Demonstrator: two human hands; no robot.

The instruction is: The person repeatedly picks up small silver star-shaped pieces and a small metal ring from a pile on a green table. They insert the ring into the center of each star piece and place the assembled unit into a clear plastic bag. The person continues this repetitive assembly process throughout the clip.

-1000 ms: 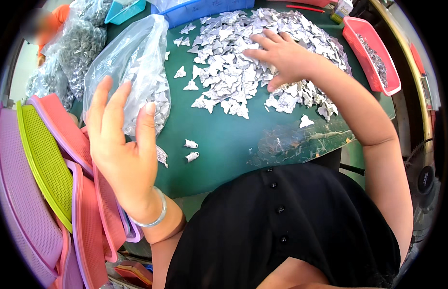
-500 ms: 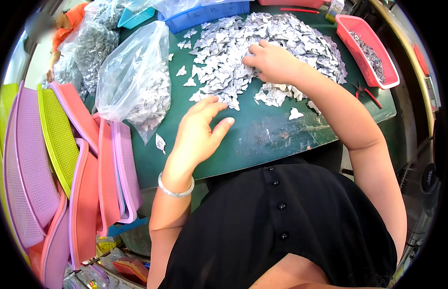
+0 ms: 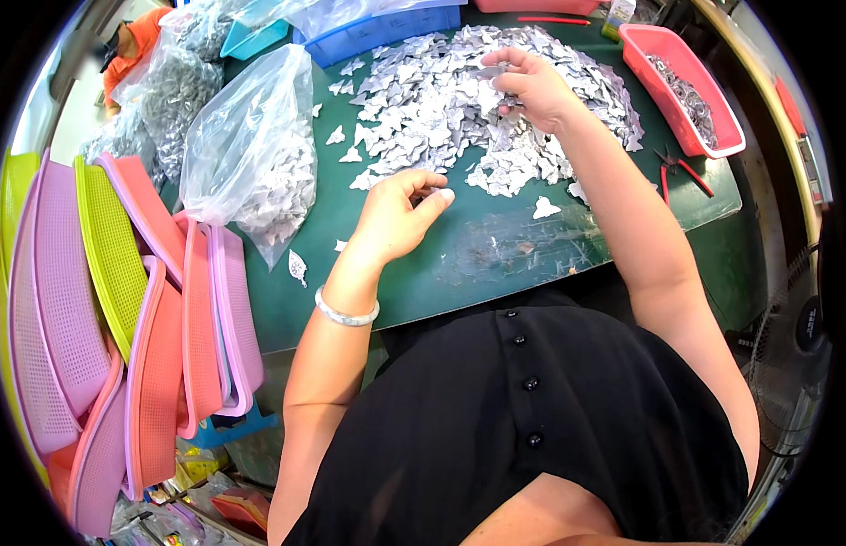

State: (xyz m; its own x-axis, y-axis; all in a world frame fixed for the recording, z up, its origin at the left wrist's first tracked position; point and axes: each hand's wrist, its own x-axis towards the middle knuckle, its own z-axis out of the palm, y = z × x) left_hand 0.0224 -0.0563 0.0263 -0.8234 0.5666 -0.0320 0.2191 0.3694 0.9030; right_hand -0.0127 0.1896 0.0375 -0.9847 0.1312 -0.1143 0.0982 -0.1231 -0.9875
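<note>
A wide heap of small, flat, silver-grey shaped pieces [image 3: 423, 114] covers the far middle of the table. Over its right part is my right hand [image 3: 536, 91], fingers bent, with a flat grey piece [image 3: 503, 73] between thumb and fingers. My left hand [image 3: 395, 218] hovers at the heap's near left edge; its fingers are curled in toward the thumb, and whatever they hold is hidden. A pale bangle circles that wrist. One loose piece [image 3: 546, 207] lies near my right forearm, and a patterned leaf-shaped piece [image 3: 297, 267] lies left of my left hand.
A clear bag of pieces [image 3: 259, 173] stands at left beside stacked mesh baskets [image 3: 68, 300]. A blue bin [image 3: 382, 35] is at the back. On the right are a pink basket [image 3: 637, 45] and red-handled pliers [image 3: 685, 173]. A person in orange [image 3: 136, 55] is far left.
My left hand has shifted right and its spread fingers have curled in. The right hand has lifted and moved slightly right, a piece now showing in its fingers. The view has shifted slightly.
</note>
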